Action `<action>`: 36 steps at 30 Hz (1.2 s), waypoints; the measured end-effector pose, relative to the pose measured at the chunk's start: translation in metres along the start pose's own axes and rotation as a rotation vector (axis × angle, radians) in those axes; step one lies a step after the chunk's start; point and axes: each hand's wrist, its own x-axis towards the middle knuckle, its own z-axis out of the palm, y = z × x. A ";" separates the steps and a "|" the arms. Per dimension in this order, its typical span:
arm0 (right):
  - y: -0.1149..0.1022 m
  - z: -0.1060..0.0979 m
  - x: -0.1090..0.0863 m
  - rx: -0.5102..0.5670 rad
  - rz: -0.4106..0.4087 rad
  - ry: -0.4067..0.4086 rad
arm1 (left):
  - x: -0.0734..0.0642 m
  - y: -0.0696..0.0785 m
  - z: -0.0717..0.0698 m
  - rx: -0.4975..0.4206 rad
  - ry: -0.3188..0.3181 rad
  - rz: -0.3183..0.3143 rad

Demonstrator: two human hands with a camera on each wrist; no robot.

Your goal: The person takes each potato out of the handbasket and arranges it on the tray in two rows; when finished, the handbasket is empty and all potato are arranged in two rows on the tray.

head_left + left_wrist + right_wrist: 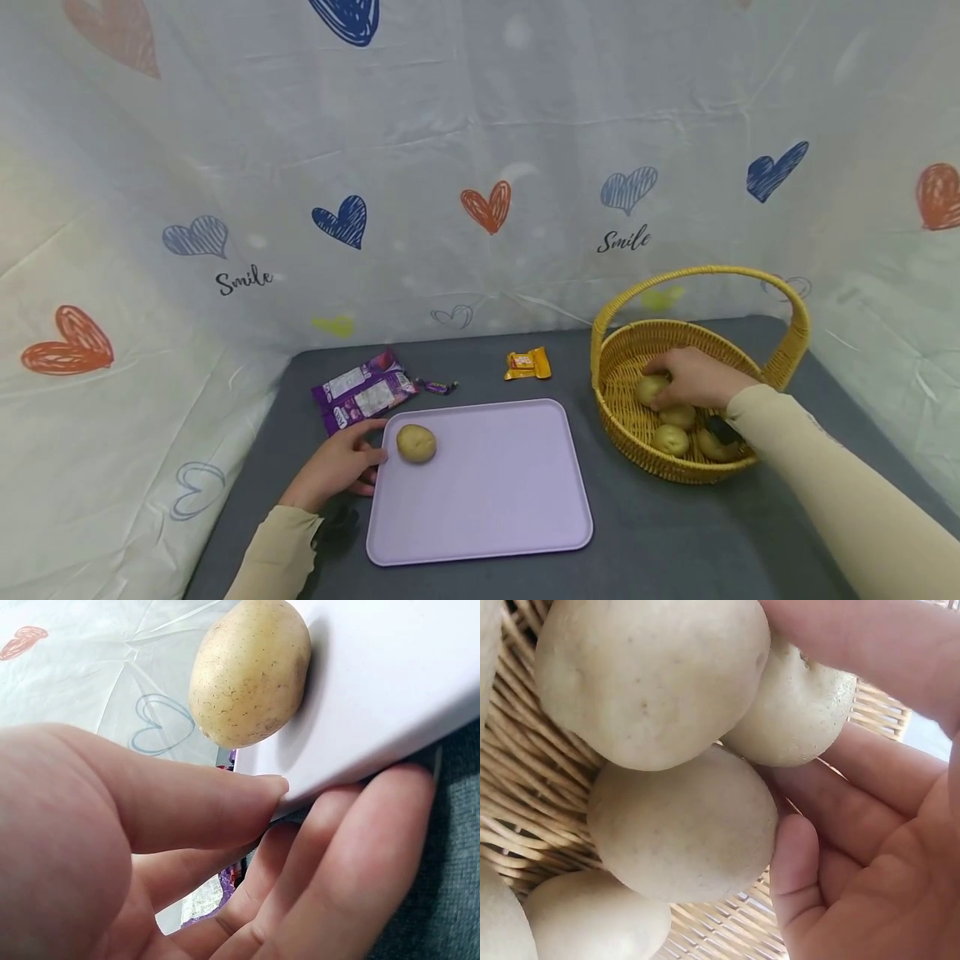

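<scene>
My left hand (pixel 339 464) holds the left rim of a lilac tray (pixel 487 492), its thumb on the edge and the other fingers curled against the outer side. One potato (pixel 416 443) lies in the tray's upper left corner, close to that thumb. My right hand (pixel 697 377) reaches into a yellow wicker basket (pixel 617 429) and grips a potato (pixel 791 712) between thumb and fingers. Several more potatoes lie in the basket around it, one (pixel 682 825) against a curled fingertip. The right forearm hides part of the basket's right side.
Behind the tray are a purple snack packet (pixel 365 390), a small purple wrapped candy (pixel 437 387) and a yellow packet (pixel 528 363). The basket's tall handle (pixel 705 271) arches above the right hand. A white curtain (pixel 420 275) with printed hearts hangs behind the grey table (pixel 630 533).
</scene>
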 end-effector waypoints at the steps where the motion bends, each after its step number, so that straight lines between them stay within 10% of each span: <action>1: 0.000 0.000 0.001 -0.004 -0.003 -0.004 | 0.000 0.000 0.000 0.000 0.001 0.000; 14: -0.012 -0.002 -0.010 -0.026 -0.040 0.112 | -0.001 0.001 0.001 -0.014 -0.001 -0.005; 29: -0.088 0.028 -0.037 0.065 -0.139 0.363 | -0.002 0.000 -0.002 -0.021 0.001 0.005; 36: -0.121 0.054 -0.023 0.176 -0.182 0.340 | -0.002 0.000 -0.001 -0.030 0.003 0.005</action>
